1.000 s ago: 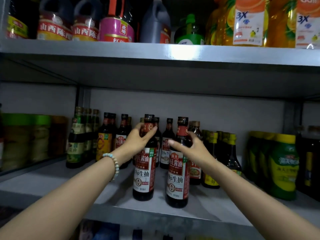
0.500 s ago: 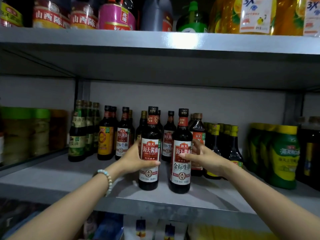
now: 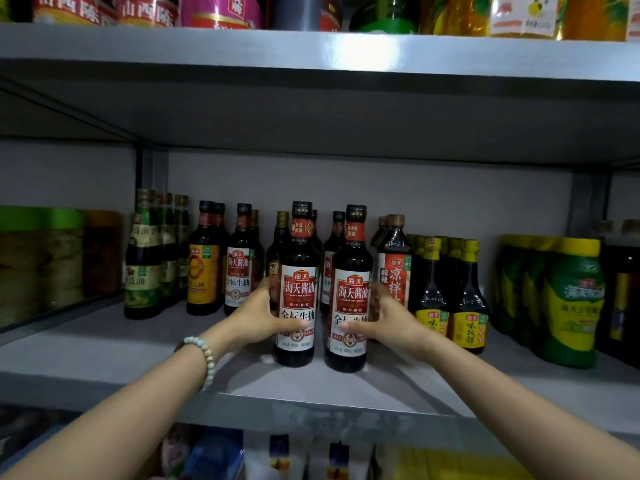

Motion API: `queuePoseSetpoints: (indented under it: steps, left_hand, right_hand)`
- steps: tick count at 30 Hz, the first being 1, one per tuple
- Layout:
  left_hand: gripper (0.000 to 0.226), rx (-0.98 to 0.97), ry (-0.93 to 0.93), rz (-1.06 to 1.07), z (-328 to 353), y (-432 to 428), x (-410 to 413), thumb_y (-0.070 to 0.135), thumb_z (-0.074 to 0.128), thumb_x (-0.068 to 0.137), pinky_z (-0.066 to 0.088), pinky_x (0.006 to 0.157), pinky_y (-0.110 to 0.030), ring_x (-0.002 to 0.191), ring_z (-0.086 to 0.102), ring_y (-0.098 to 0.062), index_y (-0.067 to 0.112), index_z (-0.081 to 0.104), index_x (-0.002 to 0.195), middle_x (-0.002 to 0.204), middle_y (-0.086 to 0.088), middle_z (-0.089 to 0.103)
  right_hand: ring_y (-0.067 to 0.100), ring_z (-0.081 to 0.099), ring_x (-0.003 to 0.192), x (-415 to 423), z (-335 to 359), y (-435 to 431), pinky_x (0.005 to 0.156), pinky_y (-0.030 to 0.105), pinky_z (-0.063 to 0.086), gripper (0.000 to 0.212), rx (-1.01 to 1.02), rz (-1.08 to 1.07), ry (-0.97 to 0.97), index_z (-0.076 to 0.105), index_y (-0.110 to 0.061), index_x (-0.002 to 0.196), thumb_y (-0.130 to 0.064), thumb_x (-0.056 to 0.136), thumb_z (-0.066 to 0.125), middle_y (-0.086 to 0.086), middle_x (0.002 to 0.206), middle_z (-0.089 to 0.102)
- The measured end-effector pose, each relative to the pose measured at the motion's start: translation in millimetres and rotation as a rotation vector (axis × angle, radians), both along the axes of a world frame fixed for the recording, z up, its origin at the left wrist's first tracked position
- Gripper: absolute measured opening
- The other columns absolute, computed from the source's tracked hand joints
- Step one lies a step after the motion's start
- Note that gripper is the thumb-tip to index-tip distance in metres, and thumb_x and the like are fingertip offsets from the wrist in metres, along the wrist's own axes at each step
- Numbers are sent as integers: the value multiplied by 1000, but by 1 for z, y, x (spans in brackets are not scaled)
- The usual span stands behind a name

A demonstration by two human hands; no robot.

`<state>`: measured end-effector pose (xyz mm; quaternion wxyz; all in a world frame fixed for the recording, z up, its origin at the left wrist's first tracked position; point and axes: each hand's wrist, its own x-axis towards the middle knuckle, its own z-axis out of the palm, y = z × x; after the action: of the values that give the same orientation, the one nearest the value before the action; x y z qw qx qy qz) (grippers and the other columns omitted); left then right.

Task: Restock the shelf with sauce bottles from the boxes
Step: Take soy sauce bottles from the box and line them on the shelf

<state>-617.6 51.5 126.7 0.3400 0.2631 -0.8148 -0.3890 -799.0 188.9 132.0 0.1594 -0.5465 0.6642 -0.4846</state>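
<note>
Head view: your left hand (image 3: 255, 318) is wrapped around the left soy sauce bottle (image 3: 298, 258), your right hand (image 3: 393, 322) around the right soy sauce bottle (image 3: 350, 265). Both stand upright, side by side on the grey shelf (image 3: 104, 358), in front of the other bottles (image 3: 239, 271).

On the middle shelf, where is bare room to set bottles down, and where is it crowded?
Bare shelf along the front: left of the left hand and left bottle, before the green-label bottles; right of the right hand and right bottle, before the yellow-label bottles. Behind both held bottles it is crowded.
</note>
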Motion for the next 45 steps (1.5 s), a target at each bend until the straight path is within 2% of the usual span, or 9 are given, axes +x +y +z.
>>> queuePoseSetpoints:
  steps: [4, 11, 14, 16, 22, 26, 32, 41, 45]
  left_hand:
    - [95, 26, -5, 40, 2, -24, -16, 27, 85, 64, 41, 105, -40, 124, 49, -19, 20, 29, 140, 136, 1, 50]
    - [88, 73, -8, -24, 2, -74, -45, 19, 83, 67, 43, 104, -40, 122, 53, -17, 20, 33, 140, 133, 0, 55]
    - [91, 83, 9, -45, 0, -91, -56, 17, 84, 65, 46, 101, -39, 116, 56, -16, 18, 33, 140, 128, -1, 59]
    - [92, 84, 2, -52, -1, -101, -63, 17, 85, 65, 47, 100, -38, 114, 57, -16, 18, 33, 140, 126, 0, 60]
    - [88, 96, -13, -77, -2, -118, -78, 16, 83, 67, 47, 100, -39, 114, 56, -17, 17, 34, 140, 128, -1, 57]
    - [81, 91, 4, -88, -2, -122, -85, 13, 79, 73, 46, 94, -31, 114, 52, -15, 17, 33, 139, 133, -3, 52]
    - [81, 97, 28, -81, -6, -134, -96, 11, 79, 72, 46, 100, -41, 121, 52, -22, 15, 34, 139, 132, -5, 54]
    - [80, 105, 42, -125, -9, -144, -102, 12, 78, 73, 43, 104, -42, 125, 49, -20, 17, 36, 141, 134, -4, 53]
    - [79, 104, 32, -139, -11, -146, -102, 12, 77, 74, 43, 104, -41, 126, 49, -19, 19, 36, 141, 136, -4, 53]
  right_hand:
    - [21, 54, 122, -2, -1, -36, 101, 38, 44, 82, -7, -66, -38, 29, -20, 138, -19, 74, 79, 1, 133, 54]
    - [20, 55, 122, -22, 0, -92, 105, 43, 42, 68, 10, -74, 30, 40, -17, 133, -20, 76, 77, 0, 130, 59]
    - [11, 56, 112, -33, -1, -104, 99, 29, 44, 52, 5, -51, 10, 42, -17, 118, -14, 78, 76, -8, 115, 60]
    - [12, 55, 112, -38, -1, -109, 93, 24, 44, 56, 6, -46, 10, 39, -19, 123, -11, 80, 73, -5, 115, 58]
    - [10, 54, 110, -48, -1, -121, 92, 24, 44, 55, -12, -37, 30, 39, -16, 126, -9, 82, 71, -1, 118, 58]
    - [12, 56, 112, -54, -1, -127, 94, 27, 45, 57, -21, -26, 17, 41, -17, 127, -8, 81, 72, 0, 122, 60]
    - [20, 57, 119, -60, -4, -135, 102, 37, 45, 65, -25, -48, -3, 38, -13, 133, -9, 79, 74, 5, 126, 60]
    - [23, 50, 126, -62, -3, -141, 104, 36, 41, 61, -1, -62, 3, 35, -13, 135, -6, 84, 68, 7, 133, 54]
    - [23, 51, 124, -61, -2, -141, 98, 30, 42, 56, -7, -59, -11, 38, -12, 133, -3, 85, 66, 9, 132, 55]
